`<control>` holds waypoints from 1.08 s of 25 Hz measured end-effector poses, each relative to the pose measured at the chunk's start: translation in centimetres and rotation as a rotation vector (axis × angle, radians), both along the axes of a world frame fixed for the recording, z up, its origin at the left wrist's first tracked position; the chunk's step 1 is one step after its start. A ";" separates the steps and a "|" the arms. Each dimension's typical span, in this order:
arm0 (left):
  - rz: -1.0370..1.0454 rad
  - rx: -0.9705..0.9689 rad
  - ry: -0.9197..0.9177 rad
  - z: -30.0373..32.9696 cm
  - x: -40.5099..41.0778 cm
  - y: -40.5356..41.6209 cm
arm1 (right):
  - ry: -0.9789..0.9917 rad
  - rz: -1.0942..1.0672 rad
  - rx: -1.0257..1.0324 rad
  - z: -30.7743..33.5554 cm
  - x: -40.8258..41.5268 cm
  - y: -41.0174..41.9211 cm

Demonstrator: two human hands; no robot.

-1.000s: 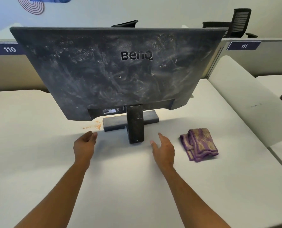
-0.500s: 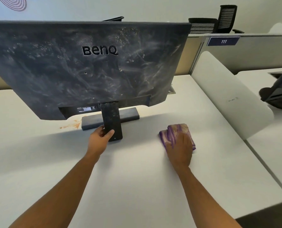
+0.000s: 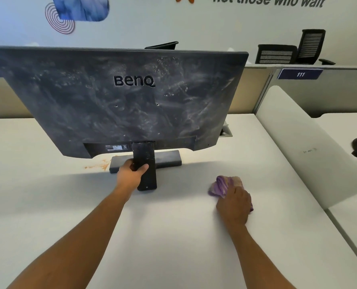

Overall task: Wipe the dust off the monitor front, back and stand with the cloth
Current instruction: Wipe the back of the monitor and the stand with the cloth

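While dust streaks its back, the monitor (image 3: 119, 101) stands upright.

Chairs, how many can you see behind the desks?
3: one chair peeks over the monitor, two chairs stand together at upper right. Dividers may hide more.

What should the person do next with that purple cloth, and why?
Probably lift the cloth up to the monitor back. The right hand already grips it on the desk, the left hand steadies the stand, and the back looks thick with dust.
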State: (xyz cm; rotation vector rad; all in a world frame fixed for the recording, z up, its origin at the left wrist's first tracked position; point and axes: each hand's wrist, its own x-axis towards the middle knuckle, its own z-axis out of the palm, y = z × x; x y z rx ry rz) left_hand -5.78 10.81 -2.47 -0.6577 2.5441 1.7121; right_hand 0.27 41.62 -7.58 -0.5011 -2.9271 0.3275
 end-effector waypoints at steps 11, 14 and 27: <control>-0.035 0.049 0.021 -0.6 -0.3 -0.3 | 0.336 -0.206 -1.159 5.3 -2.7 -4.2; -0.049 0.097 0.023 -0.8 -0.2 -0.7 | 0.509 -0.210 -1.254 8.8 -4.5 -5.2; -0.090 0.120 0.024 -0.4 -0.1 -1.0 | 1.039 0.436 -0.566 18.5 -10.2 -16.3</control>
